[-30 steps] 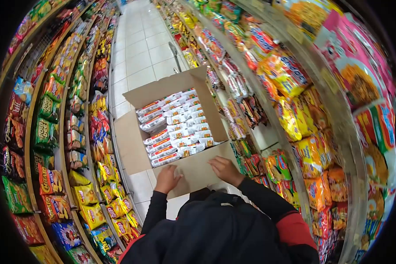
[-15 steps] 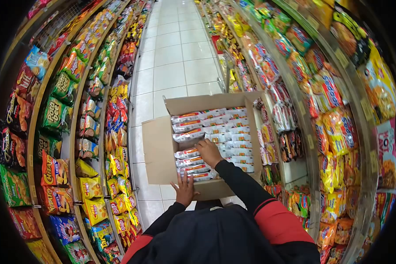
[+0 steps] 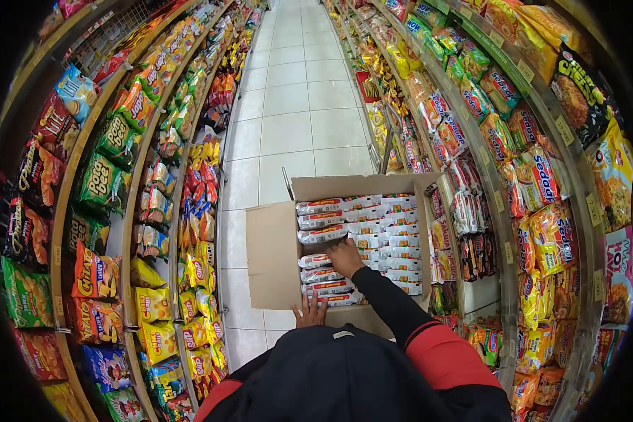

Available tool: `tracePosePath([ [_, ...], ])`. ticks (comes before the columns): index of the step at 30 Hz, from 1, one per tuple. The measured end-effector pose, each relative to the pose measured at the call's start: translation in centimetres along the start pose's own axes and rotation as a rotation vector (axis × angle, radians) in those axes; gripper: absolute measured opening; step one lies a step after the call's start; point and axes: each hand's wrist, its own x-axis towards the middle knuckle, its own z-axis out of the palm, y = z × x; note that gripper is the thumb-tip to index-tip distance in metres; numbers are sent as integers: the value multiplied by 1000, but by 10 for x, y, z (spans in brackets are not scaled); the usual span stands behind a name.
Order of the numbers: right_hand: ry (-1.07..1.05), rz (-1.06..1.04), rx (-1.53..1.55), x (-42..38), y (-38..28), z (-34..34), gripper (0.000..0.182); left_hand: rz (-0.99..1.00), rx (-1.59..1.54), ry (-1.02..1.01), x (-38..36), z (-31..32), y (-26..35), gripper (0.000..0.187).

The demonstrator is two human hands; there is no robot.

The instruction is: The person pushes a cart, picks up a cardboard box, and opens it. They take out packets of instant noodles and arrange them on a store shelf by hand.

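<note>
An opened cardboard box [image 3: 271,257] holds rows of small white, red and orange packets [image 3: 383,240]. My right hand [image 3: 344,258] reaches into the box at a gap in the left column of packets. Its fingers curl down beside a packet [image 3: 315,261], and the fingertips are hidden. My left hand [image 3: 309,311] rests at the box's near left edge, fingers spread and upright against the packets there, holding nothing.
Shelves of snack bags [image 3: 103,181] line the left side. On the right stand shelves of noodle packs [image 3: 534,176] with price rails. A tiled aisle [image 3: 288,133] runs ahead between them, and thin metal bars [image 3: 387,144] stand behind the box.
The view has shifted, so the box appears lower and further right. My right hand is still at the gap in the packets, and my left hand remains at the near left edge.
</note>
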Motion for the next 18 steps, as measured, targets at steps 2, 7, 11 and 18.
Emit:
tracePosePath([
  [2,63,51,63,-9,-7,-28,22,27,35,11,1,-10,0,52],
  [7,535,59,298,-82,-23,-154,35,-93,-715,-226,36,-62,-5,62],
  [11,847,-44,45,-178,-36,-227,34,-102,-2282,-558,56,-196,38,82],
  [18,611,139,73,-307,-62,-279,51,141,-1990,-599,63,-276,133,58],
])
